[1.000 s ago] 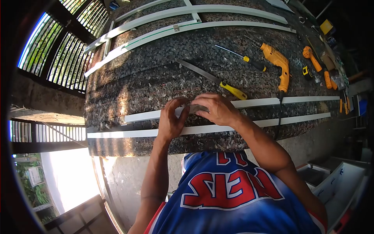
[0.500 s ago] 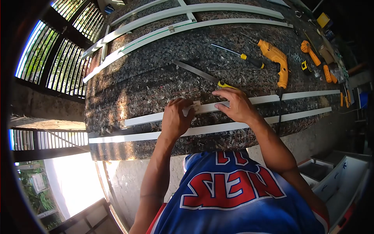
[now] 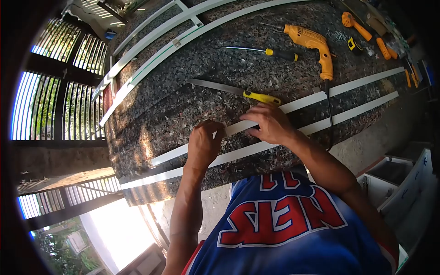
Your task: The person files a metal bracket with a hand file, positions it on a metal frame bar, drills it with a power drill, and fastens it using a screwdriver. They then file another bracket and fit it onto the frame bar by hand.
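Observation:
My left hand (image 3: 204, 144) is curled over the upper white bar (image 3: 350, 85), with thumb and fingertips close together. A small pale piece may be at its fingertips, but it is too small to tell. To the right, my right hand (image 3: 271, 124) straddles the same bar, its fingers on the far side and its thumb on the near side. A second white bar (image 3: 247, 151) lies nearer my body, under my forearms. Just beyond my right hand rests a file (image 3: 261, 97) with a yellow handle.
An orange drill (image 3: 314, 42) lies beyond the bars, its cord crossing both. Left of it is a screwdriver (image 3: 282, 54). White framing (image 3: 151, 62) spans the far left. A tape measure (image 3: 353, 45) and orange tools (image 3: 360, 30) lie at the far right.
The view has turned and shifted, so the bars slant more. My right hand moved off the left hand's fingertips, opened, then came down around the bar. My left hand stayed at the bar.

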